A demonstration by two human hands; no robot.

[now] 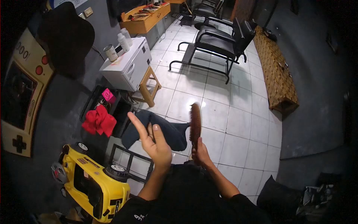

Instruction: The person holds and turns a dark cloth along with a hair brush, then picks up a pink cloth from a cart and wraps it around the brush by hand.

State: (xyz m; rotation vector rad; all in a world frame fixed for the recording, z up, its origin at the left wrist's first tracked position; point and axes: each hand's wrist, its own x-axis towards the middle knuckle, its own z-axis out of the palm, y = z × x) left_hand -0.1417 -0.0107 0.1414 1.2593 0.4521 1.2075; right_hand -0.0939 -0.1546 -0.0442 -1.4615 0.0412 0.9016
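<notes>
A brown brush (pixel 196 121) with dark bristles stands nearly upright in my right hand (pixel 201 154), whose fingers are wrapped round its lower end. Bristles face left, toward my left hand (pixel 156 145). That hand is raised with index finger and thumb stretched out and apart; the other fingers are partly hidden. Nothing shows in its grasp. Behind and below it lies a dark blue cloth-covered shape (pixel 169 130), perhaps a trouser leg; I cannot tell whether the hand touches it.
A yellow toy car (pixel 91 177) stands on its side at lower left. Beyond it are a red cloth (pixel 100 121), a small white cabinet (pixel 128 63) with bottles and a wooden stool (pixel 151 87). A black barber chair (pixel 220 39) and woven bench (pixel 274 69) stand farther off.
</notes>
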